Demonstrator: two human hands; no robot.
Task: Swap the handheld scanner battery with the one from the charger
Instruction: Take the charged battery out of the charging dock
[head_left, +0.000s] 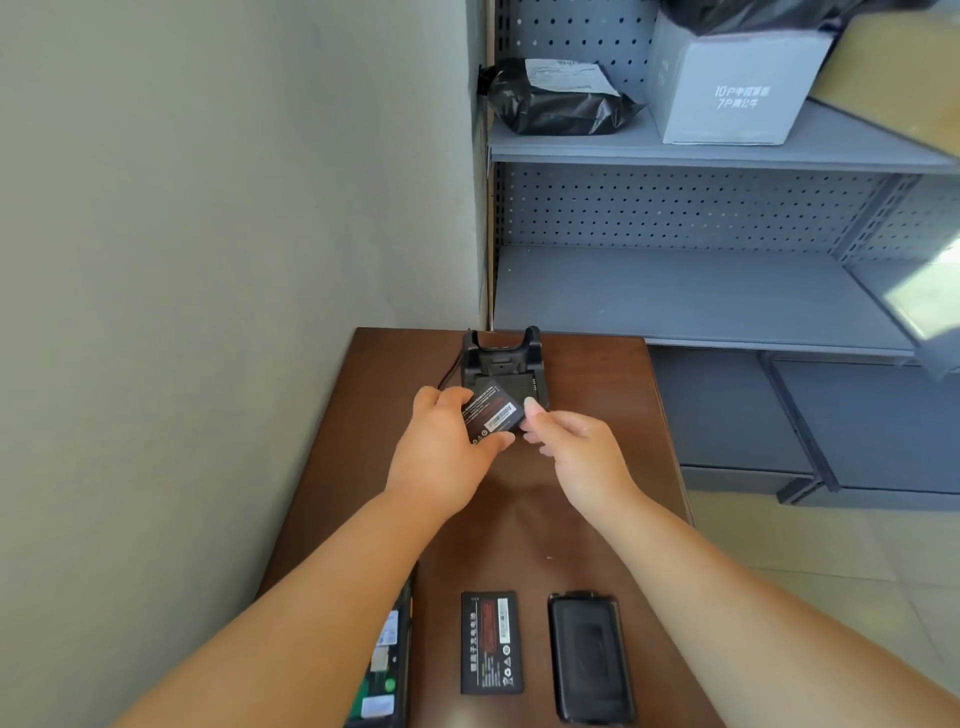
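Roughly halfway, looked like. Clamped left hand (441, 452) grip on black labelled rectangular battery (493, 413), corner pinched by right hand (576, 449), over black charger cradle (501, 358) at 12 o'clock. Left second black battery (491, 642) and black back cover (589, 657) at 6 on brown surface (602, 384). Hadn't yet refitted opened scanner (384, 670) at 7.

Soft, even daylight, wide-angle view.
Faint shadows lie on the surface (597, 395); the shelf (675, 150) bows and blurs toward the right edge, near a pale glare.

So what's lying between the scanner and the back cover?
A loose battery lying flat on the table, between scanner and back cover, in the head view.
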